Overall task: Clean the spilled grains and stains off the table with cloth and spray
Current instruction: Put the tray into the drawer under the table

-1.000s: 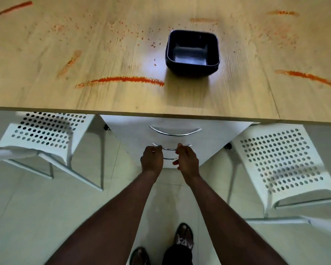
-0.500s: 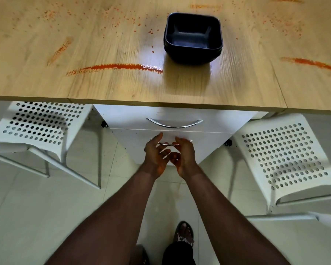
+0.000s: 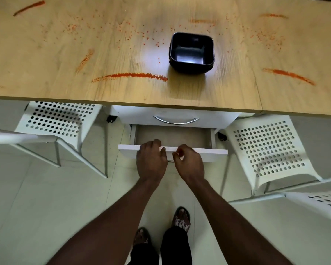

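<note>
The left hand (image 3: 151,161) curls over the top edge of the open drawer (image 3: 212,155); the right hand (image 3: 189,163) is curled beside it (its hold unclear). Neither cloth nor spray shows inside. Stains (image 3: 130,75) and grains (image 3: 141,33) lie on the table (image 3: 218,92) beyond the drawer, slightly nearer the left hand.
</note>
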